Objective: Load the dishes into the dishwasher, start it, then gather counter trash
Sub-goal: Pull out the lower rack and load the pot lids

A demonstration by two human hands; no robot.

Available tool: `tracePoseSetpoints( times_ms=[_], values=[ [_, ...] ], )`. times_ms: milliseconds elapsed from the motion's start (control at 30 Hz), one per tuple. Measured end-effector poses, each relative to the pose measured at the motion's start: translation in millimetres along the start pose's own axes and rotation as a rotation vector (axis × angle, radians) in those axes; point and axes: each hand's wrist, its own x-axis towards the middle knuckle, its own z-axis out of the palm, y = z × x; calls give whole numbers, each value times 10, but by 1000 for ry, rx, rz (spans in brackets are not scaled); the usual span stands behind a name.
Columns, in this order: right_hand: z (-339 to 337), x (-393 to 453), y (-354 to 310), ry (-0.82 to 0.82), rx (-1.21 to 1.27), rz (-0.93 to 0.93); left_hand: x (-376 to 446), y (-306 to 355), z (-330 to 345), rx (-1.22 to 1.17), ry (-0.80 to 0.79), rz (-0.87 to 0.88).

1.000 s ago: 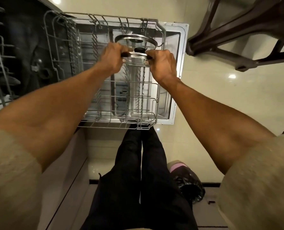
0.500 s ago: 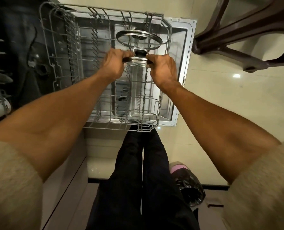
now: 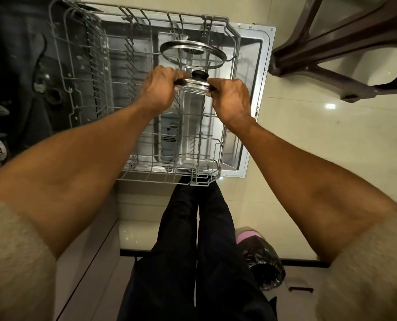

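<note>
Nearest, black trousers (image 3: 200, 251) straight down the middle, with a pink bin lined by a black bag (image 3: 261, 258) just beside them on the pale floor. Beige sleeves at both lower corners, bare forearms reaching forward over the pulled-out wire rack (image 3: 146, 167) of the open dishwasher. Left hand (image 3: 160, 89) curled round one side of a small glass lid (image 3: 194, 84) with a black knob; right hand (image 3: 230, 100) gripping the opposite edge, lid held roughly level above the rack's tines. Possibly a pot beneath the lid, too blurred to tell. Just beyond, a larger glass lid (image 3: 193, 53) standing tilted in the rack. Farther right, dark chair legs (image 3: 332, 54).
</note>
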Motion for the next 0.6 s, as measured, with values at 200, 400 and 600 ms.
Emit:
tracePoseSetpoints(
  times_ms=[200,400,600],
  values=[
    [-9,29,13,-10,1,-15,71,-65,-32,-7,-25,84],
    [28,-2,-28,35,-83,-80,9,-165,-43,-134,-1,77],
    [35,-20,-54,137,-73,-161,-101,-290,-112,-177,64,182]
  ],
)
